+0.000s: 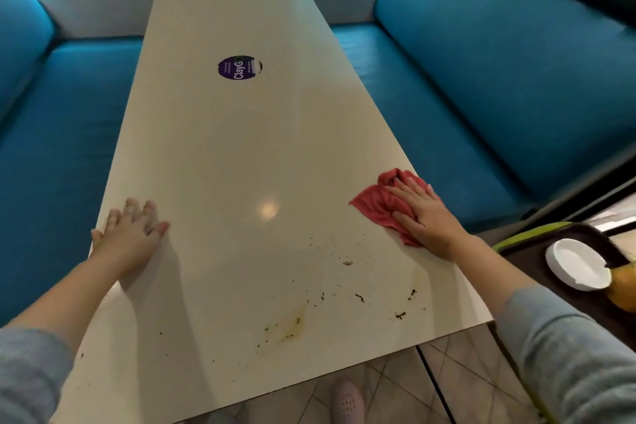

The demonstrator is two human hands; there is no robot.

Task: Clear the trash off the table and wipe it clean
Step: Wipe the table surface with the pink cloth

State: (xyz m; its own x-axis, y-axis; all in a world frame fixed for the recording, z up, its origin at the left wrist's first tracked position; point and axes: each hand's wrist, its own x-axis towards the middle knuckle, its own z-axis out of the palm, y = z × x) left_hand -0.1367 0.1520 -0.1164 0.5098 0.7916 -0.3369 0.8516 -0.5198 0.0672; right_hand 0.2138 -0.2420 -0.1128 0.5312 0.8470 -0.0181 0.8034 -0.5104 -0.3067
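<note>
A long cream table (220,134) runs away from me. My right hand (425,213) lies flat with straight fingers on a crumpled pink cloth (373,205) near the table's right edge. Flat on the bare tabletop near the left edge rests my left hand (132,234), holding nothing. Dark crumbs (359,298) and a yellowish smear (292,325) are scattered over the near right part of the table, between the cloth and the front edge.
A round purple sticker (240,67) sits mid-table further away. Blue padded benches (481,86) flank both sides. At the right, off the table, a dark tray (585,234) carries a white lid (576,263) and something orange (624,289). A pink shoe (347,401) shows below.
</note>
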